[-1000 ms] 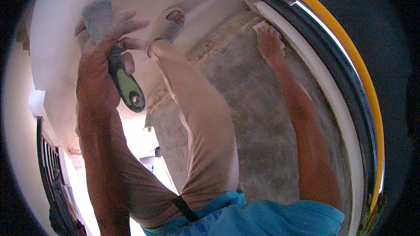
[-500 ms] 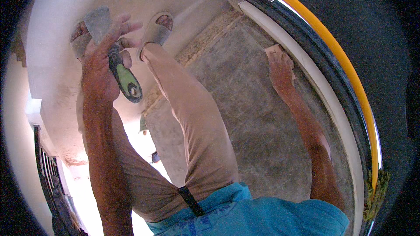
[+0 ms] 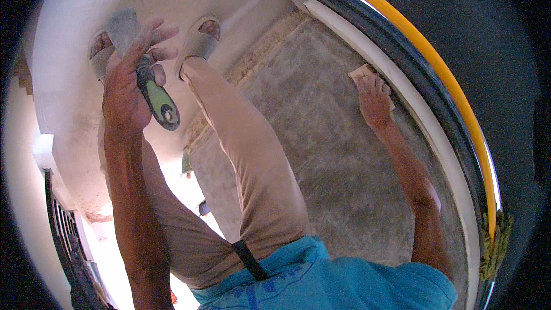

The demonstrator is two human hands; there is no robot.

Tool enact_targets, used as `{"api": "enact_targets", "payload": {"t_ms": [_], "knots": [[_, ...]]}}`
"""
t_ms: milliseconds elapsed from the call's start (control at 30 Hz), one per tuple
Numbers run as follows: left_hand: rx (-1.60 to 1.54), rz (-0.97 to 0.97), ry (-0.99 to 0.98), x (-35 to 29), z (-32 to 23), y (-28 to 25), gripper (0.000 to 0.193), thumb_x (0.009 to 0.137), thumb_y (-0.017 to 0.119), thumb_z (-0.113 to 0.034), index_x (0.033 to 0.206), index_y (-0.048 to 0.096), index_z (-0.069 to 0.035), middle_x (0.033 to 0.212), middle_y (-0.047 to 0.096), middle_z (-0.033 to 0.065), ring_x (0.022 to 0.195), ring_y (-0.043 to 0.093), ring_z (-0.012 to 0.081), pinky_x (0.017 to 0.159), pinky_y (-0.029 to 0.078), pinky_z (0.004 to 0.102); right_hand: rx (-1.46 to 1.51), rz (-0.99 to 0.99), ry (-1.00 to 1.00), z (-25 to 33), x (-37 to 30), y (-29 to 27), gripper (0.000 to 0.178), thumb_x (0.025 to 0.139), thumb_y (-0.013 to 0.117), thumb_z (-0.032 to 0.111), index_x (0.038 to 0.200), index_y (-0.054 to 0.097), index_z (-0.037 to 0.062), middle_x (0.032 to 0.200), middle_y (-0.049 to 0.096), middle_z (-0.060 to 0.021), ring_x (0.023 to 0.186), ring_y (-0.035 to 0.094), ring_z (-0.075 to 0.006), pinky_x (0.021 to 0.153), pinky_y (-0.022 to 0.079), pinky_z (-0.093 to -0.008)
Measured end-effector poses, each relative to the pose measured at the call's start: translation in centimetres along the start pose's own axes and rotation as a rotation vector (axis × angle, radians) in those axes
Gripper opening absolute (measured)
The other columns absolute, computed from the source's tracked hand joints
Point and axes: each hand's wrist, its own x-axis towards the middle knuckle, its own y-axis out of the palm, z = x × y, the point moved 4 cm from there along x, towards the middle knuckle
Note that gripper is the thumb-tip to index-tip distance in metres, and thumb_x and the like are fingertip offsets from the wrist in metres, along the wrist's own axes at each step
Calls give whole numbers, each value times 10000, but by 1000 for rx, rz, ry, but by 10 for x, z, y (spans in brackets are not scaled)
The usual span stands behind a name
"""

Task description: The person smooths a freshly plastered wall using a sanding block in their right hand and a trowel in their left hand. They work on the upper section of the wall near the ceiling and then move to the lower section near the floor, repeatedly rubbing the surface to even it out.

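Note:
My left hand (image 3: 125, 89) is raised in front of my left foot, closed around a putty knife (image 3: 156, 97) with a green and black handle and a wide grey blade (image 3: 121, 30). A couple of its fingers stick out past the handle. To the right, my right arm reaches out to a grey, patchy plastered surface (image 3: 327, 138). There my right hand (image 3: 376, 100) presses a folded tan piece, which looks like sandpaper (image 3: 361, 72), flat against it. The piece's underside is hidden.
A pale raised trim (image 3: 396, 95) borders the grey surface, with a dark band and a yellow strip (image 3: 442, 63) beyond it. Both my feet, in sandals (image 3: 202, 40), stand on a pale, dusty floor. A dark railing (image 3: 60, 218) runs at the lower left, beside a bright gap.
My right hand has slid a little to the right and nearer with the sandpaper along the grey surface. The left hand keeps its hold on the putty knife. The view has shifted slightly.

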Motion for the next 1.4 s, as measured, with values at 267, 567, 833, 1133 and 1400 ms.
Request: {"api": "enact_targets", "payload": {"t_ms": [267, 567, 833, 1133, 1400], "knots": [[78, -53, 34, -2, -6, 7, 459, 1013, 648, -288, 1346, 595, 24, 1213, 722, 161, 877, 689, 161, 533, 476, 215, 0, 123, 23, 26, 66, 35, 570, 882, 657, 140, 1435, 527, 95, 1267, 586, -210, 1174, 585, -400, 902, 521, -513], [41, -63, 20, -5, -5, 3, 454, 1008, 669, -275, 1337, 597, 30, 1215, 716, 165, 878, 681, 164, 547, 491, 210, -60, 101, -41, 0, -17, -29, 578, 898, 650, 176, 1449, 512, 71, 1302, 570, -249, 1172, 580, -404, 946, 486, -505], [64, -31, 45, -2, -7, -1, 448, 1006, 647, -259, 1344, 593, 30, 1238, 708, 164, 878, 676, 166, 553, 479, 221, -107, 252, 28, 26, 50, 9, 568, 907, 641, 203, 1444, 514, 69, 1330, 567, -227, 1205, 549, -405, 925, 480, -527], [48, 0, 45, -2, -4, -5, 460, 997, 648, -275, 1339, 597, 28, 1219, 714, 160, 871, 673, 158, 546, 463, 219, 136, 99, -264, 72, -3, 8, 554, 951, 566, 166, 1491, 485, 79, 1404, 542, -230, 1291, 511, -448, 1081, 410, -562], [2, 15, 57, -5, -4, 9, 450, 982, 671, -285, 1311, 614, 17, 1159, 732, 141, 856, 666, 158, 549, 455, 217, 629, 71, 46, 69, 34, 111, 556, 961, 566, 172, 1501, 480, 72, 1452, 528, -258, 1255, 540, -453, 1080, 412, -577]]}}
